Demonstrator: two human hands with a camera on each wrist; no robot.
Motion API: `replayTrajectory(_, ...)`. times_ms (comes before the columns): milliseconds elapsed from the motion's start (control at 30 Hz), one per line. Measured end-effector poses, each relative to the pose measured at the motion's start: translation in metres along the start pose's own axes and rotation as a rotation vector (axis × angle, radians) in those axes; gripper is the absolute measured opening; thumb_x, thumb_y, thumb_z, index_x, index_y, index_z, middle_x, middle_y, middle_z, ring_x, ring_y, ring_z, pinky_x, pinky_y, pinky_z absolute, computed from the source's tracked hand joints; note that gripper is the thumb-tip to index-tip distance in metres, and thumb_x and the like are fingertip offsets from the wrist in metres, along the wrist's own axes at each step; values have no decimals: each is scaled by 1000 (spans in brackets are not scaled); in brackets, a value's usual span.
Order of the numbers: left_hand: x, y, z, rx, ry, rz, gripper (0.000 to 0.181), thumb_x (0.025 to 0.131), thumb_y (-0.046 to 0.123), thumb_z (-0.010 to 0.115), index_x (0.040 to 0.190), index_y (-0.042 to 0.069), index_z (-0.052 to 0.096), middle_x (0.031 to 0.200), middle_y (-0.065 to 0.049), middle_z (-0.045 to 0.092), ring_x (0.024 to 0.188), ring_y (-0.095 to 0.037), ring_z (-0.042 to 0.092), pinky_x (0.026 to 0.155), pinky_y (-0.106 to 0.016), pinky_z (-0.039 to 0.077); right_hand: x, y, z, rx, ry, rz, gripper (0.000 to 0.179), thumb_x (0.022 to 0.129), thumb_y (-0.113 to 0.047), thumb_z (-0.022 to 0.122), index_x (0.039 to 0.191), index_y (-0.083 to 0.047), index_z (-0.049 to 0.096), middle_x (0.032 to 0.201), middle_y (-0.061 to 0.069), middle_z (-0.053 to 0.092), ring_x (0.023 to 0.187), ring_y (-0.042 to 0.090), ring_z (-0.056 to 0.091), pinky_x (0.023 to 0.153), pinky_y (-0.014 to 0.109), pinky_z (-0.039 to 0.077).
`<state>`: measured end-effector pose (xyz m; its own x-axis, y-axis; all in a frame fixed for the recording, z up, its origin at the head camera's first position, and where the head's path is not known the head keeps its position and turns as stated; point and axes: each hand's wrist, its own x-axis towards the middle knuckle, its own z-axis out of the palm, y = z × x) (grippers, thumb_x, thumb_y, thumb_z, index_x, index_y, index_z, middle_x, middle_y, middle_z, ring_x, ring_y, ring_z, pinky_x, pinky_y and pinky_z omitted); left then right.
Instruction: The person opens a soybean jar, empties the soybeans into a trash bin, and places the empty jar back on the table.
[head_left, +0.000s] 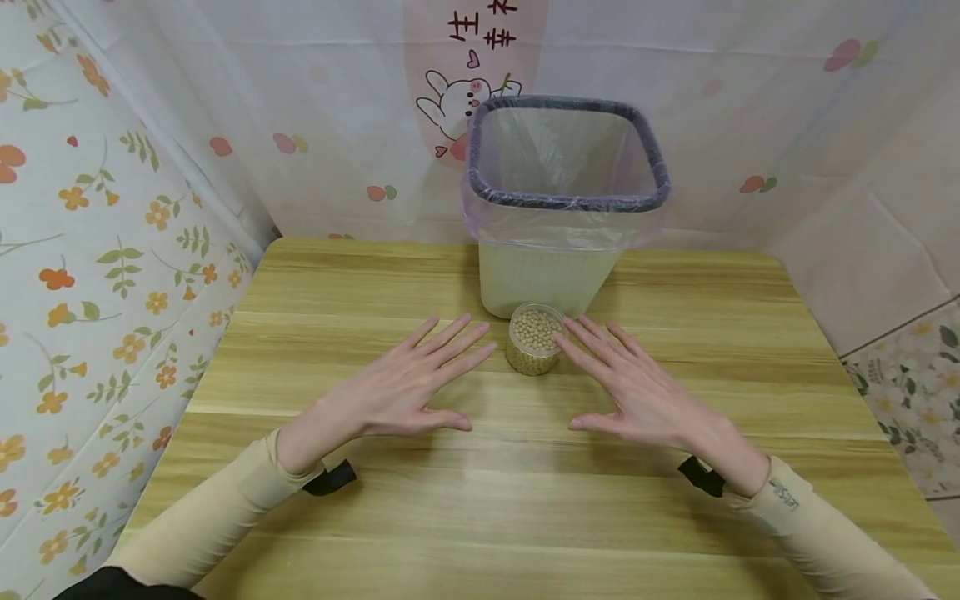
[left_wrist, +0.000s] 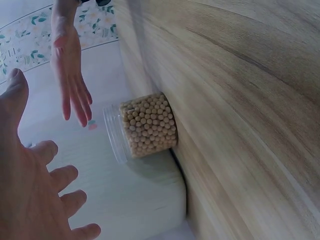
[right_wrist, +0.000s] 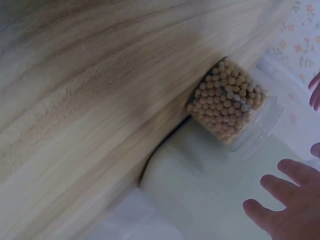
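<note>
A small clear plastic jar (head_left: pixel 533 342) full of round beige beads stands upright on the wooden table, close in front of a bin. In the left wrist view the jar (left_wrist: pixel 147 125) shows its beads filling it nearly to the threaded rim. My left hand (head_left: pixel 408 379) hovers to the jar's left, palm down, fingers straight and spread. On the other side is my right hand (head_left: pixel 637 383), also spread, its fingertips overlapping the jar's right rim in the head view. In the right wrist view, a gap separates my right fingers (right_wrist: pixel 280 187) from the jar (right_wrist: pixel 227 100). Both hands hold nothing.
The pale bin (head_left: pixel 547 275), lined with a thin clear-purple bag and a dark rim ring, stands at the table's back. Behind it hangs a white printed curtain (head_left: pixel 337 108). Floral cloth (head_left: pixel 112 275) covers the left side. The wooden table (head_left: pixel 480 517) extends toward me.
</note>
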<state>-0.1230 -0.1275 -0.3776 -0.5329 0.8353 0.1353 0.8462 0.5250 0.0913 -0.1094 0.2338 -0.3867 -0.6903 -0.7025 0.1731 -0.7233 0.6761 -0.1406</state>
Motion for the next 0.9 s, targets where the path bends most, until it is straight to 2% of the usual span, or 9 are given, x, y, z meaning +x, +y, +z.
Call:
replayTrajectory(233,2,-1,4,-29,-5,-26,94,96,82,16,167,21,14,176,-1,6,163,-28,10,129,-59,17,1,3,4,83,-2,57,115,81,-52,83,166,-18,14,173,12,18,159,36,22,128,59,18)
replayTrajectory(400,4,-2,6,-63,4,-46,98,93,84,10,167,19,14,176,0,6,163,-27,10,130,-58,16,6,6,9,127,20,91,114,81,-56,80,166,-11,16,172,13,21,156,41,27,125,64,23)
replayTrajectory(533,6,-3,9,-92,11,-60,98,93,85,11,167,20,12,176,1,4,163,-28,11,130,-57,17,9,6,14,166,26,140,117,80,-54,81,165,-10,15,171,16,22,154,43,30,122,68,25)
replayTrajectory(600,7,-3,10,-107,11,-65,96,95,83,19,167,21,9,176,1,4,163,-28,11,131,-56,16,10,6,16,205,20,185,118,80,-53,82,166,-11,13,170,20,23,153,44,31,121,69,26)
replayTrajectory(767,9,-5,15,-133,16,-79,97,96,70,52,167,20,9,176,-3,6,162,-29,14,130,-57,19,16,10,18,314,31,329,113,82,-51,83,165,-10,17,168,23,28,151,47,33,120,69,30)
replayTrajectory(833,10,-7,18,-151,24,-94,99,95,66,58,167,19,9,176,-4,8,162,-29,16,129,-56,21,19,13,19,340,40,379,110,83,-51,82,164,-9,21,167,22,30,151,48,34,119,68,32)
replayTrajectory(900,11,-9,21,-170,33,-111,99,95,65,59,167,20,8,175,-4,9,162,-29,18,129,-56,23,21,14,20,361,47,418,108,83,-52,82,163,-9,24,166,22,32,149,48,38,116,68,36)
